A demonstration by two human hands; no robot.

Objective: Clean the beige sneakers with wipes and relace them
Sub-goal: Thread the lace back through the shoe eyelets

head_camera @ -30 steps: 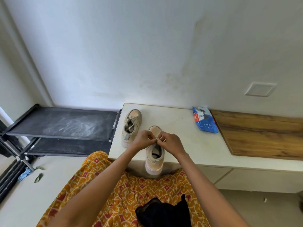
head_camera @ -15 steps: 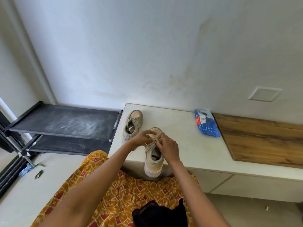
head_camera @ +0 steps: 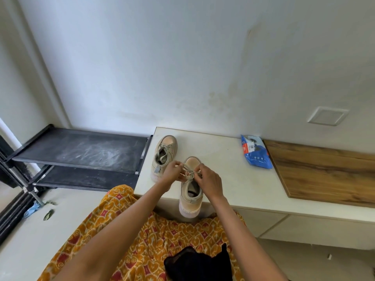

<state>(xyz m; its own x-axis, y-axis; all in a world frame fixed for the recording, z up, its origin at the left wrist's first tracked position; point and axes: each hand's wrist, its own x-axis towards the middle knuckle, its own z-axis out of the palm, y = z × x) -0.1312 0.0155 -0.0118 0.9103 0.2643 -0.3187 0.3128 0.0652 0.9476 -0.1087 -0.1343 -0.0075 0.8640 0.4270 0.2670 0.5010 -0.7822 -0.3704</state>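
The near sneaker (head_camera: 190, 187) stands on the desk (head_camera: 229, 175) with its long axis running straight away from the person, toe toward the wall and heel jutting a little over the front edge. Its lace (head_camera: 189, 172) is crossed over the tongue, between the two hands. One end is pinched in the grip of the left hand (head_camera: 172, 173), the other in that of the right hand (head_camera: 210, 180); both sets of fingers are curled narrowly round the lace, at about equal reach from the knot. The pull that a bow needs would be sideways, across the shoe's axis. To the left, room is tight: the second sneaker (head_camera: 164, 156) lies just beside the left hand, already laced, parallel and nearer the desk's left edge. To the right, bare top is open as far as the wipes pack (head_camera: 255, 155), well apart. Because the heel overhangs, a tug toward the body is judged likely to drag the shoe off.
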